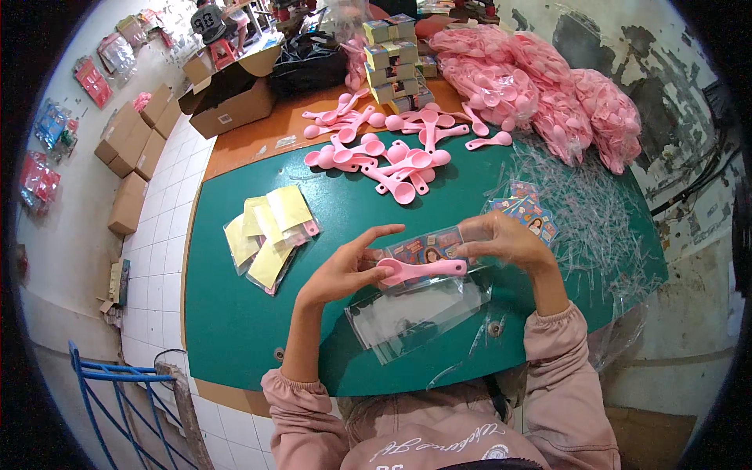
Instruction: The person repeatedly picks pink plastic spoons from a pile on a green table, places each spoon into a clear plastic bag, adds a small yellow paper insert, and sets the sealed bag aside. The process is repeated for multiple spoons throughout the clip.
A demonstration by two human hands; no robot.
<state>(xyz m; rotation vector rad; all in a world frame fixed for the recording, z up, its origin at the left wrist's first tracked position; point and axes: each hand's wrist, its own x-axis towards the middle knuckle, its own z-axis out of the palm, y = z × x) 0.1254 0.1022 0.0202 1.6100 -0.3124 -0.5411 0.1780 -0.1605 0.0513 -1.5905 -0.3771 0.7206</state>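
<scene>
My left hand [345,266] grips the bowl end of a pink measuring spoon [423,271], its thumb on the bowl and its index finger stretched out. The spoon lies across a printed picture card [419,247] in a clear plastic sleeve. At the sleeve's right end, my right hand [513,241] pinches the plastic between thumb and fingers. Just below, a stack of clear plastic sleeves [415,317] rests on the green table [235,337]. Several packets with yellow backs [274,227] lie to the left. More picture cards [533,221] sit beyond my right hand.
Loose pink spoons [392,160] are heaped at the table's far middle. Behind them stand stacked card bundles [392,66], an open carton [235,102] and bulging bags of pink spoons [540,86]. Clear plastic strips [595,227] litter the right side. A blue metal rack [125,376] stands lower left.
</scene>
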